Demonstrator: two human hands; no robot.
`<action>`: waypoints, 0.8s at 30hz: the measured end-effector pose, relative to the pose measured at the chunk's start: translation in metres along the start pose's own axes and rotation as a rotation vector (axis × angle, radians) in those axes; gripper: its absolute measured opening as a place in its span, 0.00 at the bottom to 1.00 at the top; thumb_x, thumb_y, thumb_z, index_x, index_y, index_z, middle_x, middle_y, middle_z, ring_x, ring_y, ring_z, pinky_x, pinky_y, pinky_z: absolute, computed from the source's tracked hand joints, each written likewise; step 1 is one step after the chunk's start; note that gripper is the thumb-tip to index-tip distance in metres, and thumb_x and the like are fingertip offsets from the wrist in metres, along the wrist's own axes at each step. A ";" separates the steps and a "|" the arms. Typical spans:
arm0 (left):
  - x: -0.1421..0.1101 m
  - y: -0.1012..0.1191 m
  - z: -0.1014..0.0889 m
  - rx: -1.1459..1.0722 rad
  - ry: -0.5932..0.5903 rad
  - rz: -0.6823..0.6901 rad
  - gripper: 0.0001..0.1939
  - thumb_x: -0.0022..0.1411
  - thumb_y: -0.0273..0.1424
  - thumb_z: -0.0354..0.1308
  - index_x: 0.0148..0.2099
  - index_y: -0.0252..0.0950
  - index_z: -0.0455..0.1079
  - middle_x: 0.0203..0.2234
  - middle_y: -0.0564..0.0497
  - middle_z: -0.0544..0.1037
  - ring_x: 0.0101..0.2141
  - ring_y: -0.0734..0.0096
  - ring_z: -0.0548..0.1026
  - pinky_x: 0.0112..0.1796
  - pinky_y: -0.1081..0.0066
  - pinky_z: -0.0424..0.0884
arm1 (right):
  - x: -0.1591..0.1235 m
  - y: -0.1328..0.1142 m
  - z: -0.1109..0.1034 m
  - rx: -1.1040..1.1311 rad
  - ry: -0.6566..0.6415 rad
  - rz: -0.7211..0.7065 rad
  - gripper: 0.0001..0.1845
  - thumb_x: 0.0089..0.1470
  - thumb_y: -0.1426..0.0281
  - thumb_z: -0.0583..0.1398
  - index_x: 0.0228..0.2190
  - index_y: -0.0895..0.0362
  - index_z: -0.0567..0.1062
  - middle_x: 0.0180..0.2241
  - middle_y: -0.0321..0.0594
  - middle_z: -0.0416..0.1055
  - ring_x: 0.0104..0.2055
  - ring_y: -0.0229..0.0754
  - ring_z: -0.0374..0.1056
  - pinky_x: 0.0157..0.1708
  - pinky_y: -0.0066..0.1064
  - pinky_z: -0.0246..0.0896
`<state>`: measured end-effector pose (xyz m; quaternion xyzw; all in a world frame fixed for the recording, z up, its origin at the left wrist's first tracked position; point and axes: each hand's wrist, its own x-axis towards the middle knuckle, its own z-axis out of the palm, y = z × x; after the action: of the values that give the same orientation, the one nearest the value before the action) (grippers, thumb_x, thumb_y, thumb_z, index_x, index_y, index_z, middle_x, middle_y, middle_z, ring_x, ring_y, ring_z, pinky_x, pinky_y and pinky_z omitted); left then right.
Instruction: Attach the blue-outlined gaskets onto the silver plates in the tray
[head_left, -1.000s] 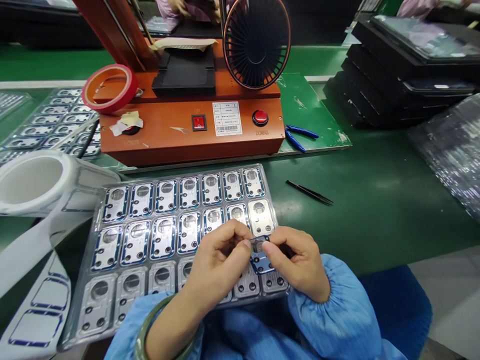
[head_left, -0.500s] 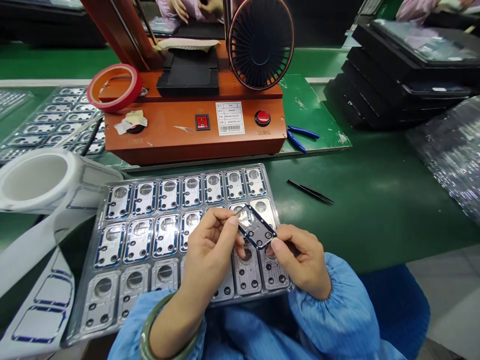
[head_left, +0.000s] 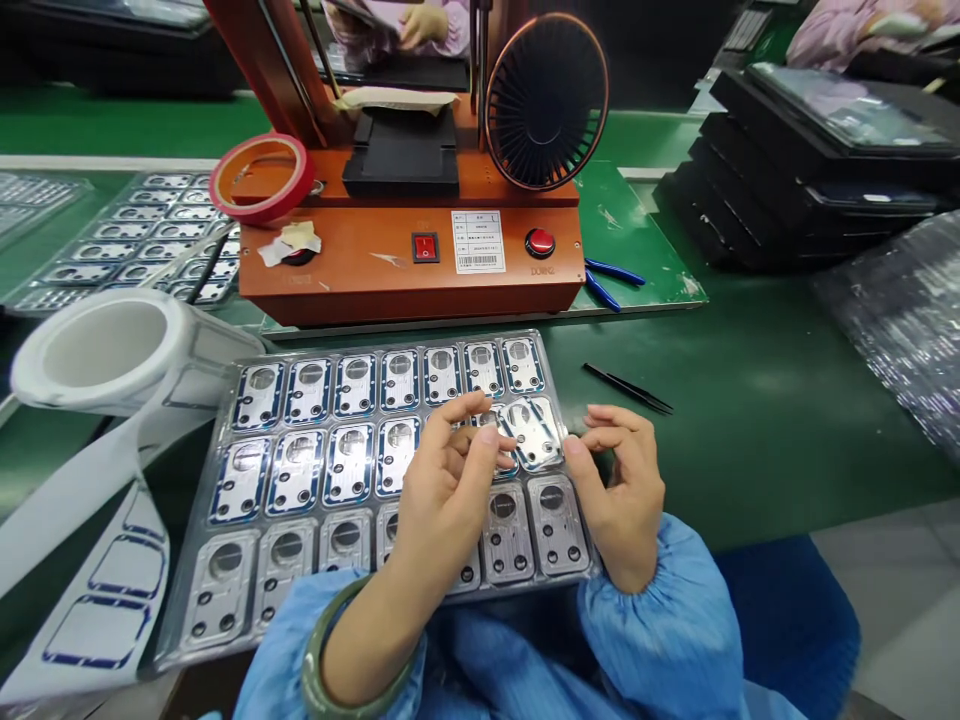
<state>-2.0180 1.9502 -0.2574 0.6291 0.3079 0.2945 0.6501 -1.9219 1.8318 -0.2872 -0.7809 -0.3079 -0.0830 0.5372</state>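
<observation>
A clear plastic tray (head_left: 184,610) in front of me holds rows of small metal plates with round holes. Blue-black adhesive strips edge the plates in the two far rows; the near row looks bare. One edged metal plate (head_left: 534,433) lies slightly askew at the right end of the middle row. My left hand (head_left: 457,470), fingers apart and holding nothing, hovers just left of it, covering part of the tray. Close to the plate's right side is my right hand (head_left: 619,480), also with its fingers apart and nothing held.
A roll of white backing film (head_left: 97,350) with blue-edged frames stands left. Behind the tray is an orange machine (head_left: 360,270) with red tape (head_left: 300,185) and a fan (head_left: 547,105). Black tweezers (head_left: 628,388), blue-handled pliers (head_left: 604,285) and stacked black trays (head_left: 750,190) are to the right.
The metal plate held between both hands has been let go and now lies in the tray's middle row. My hands have parted, and the view has shifted slightly.
</observation>
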 end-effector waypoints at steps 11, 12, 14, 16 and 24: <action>-0.003 0.003 -0.002 -0.136 0.095 0.119 0.06 0.67 0.32 0.53 0.43 0.36 0.67 0.33 0.53 0.76 0.26 0.82 0.76 0.31 0.81 0.75 | 0.005 -0.001 0.002 -0.006 -0.214 -0.190 0.11 0.59 0.75 0.56 0.27 0.55 0.77 0.32 0.37 0.77 0.49 0.45 0.66 0.52 0.46 0.61; -0.003 0.004 -0.001 -0.159 0.080 0.139 0.06 0.67 0.32 0.52 0.43 0.36 0.67 0.33 0.53 0.76 0.26 0.82 0.76 0.31 0.80 0.75 | 0.005 0.000 0.002 -0.016 -0.159 -0.192 0.11 0.59 0.75 0.56 0.27 0.56 0.76 0.31 0.37 0.75 0.46 0.44 0.67 0.50 0.45 0.62; -0.004 0.005 0.001 -0.185 0.066 0.177 0.05 0.67 0.31 0.52 0.42 0.35 0.66 0.34 0.53 0.75 0.26 0.82 0.75 0.31 0.79 0.75 | 0.004 0.001 0.002 -0.029 -0.084 -0.198 0.10 0.58 0.74 0.57 0.27 0.56 0.76 0.32 0.39 0.74 0.45 0.44 0.66 0.48 0.45 0.62; -0.007 0.009 -0.001 -0.175 0.050 0.208 0.04 0.67 0.29 0.51 0.42 0.35 0.66 0.33 0.53 0.74 0.26 0.82 0.75 0.31 0.78 0.75 | 0.004 0.003 0.001 -0.010 -0.075 -0.177 0.10 0.58 0.72 0.57 0.28 0.56 0.76 0.37 0.41 0.73 0.48 0.46 0.65 0.50 0.47 0.61; -0.056 0.027 -0.049 0.210 -0.224 0.677 0.20 0.60 0.16 0.53 0.54 0.35 0.61 0.37 0.48 0.74 0.45 0.70 0.72 0.48 0.68 0.72 | -0.004 0.008 -0.004 0.048 -0.064 -0.108 0.12 0.61 0.67 0.55 0.29 0.57 0.76 0.40 0.43 0.73 0.46 0.47 0.68 0.49 0.44 0.59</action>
<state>-2.0917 1.9396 -0.2294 0.7871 0.0380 0.3888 0.4774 -1.9200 1.8251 -0.2934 -0.7523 -0.3685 -0.0794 0.5403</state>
